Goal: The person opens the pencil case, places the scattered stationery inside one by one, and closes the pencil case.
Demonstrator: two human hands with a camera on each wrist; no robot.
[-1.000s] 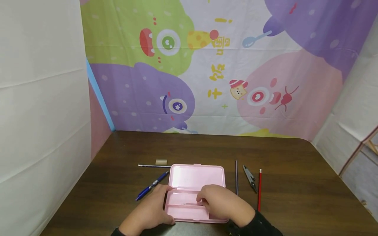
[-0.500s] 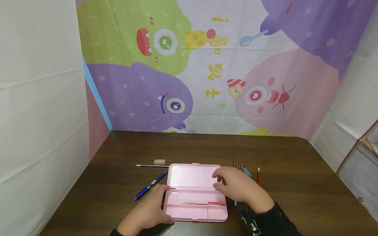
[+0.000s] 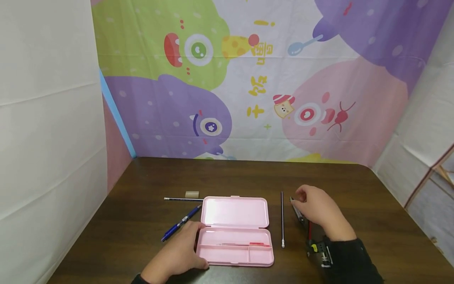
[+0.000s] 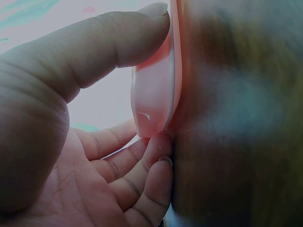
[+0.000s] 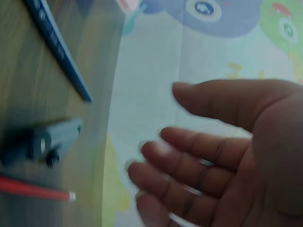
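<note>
A pink pencil case (image 3: 234,213) lies with its lid folded back. My left hand (image 3: 177,250) holds its left side; in the left wrist view, thumb and fingertips bracket the corner of the case (image 4: 154,92). A thin clear stick with a red end (image 3: 259,244) rests in the long compartment. To the right, my right hand (image 3: 319,209) hovers over a grey drawing compass (image 3: 297,213) and a red pencil (image 3: 309,232), partly hiding both. Its fingers are loosely bent and hold nothing in the right wrist view, where the compass (image 5: 42,142) stays apart from them.
A dark pencil (image 3: 282,221) lies between the case and the compass. Left of the case are a blue pen (image 3: 181,223), another dark pencil (image 3: 182,199) and a small eraser (image 3: 192,194). A cartoon-printed cloth (image 3: 248,138) hangs behind the table (image 3: 227,173).
My right hand has come out of the pencil case and moved right, to above the compass, leaving the red-ended stick in the compartment. The left hand has kept its hold on the case.
</note>
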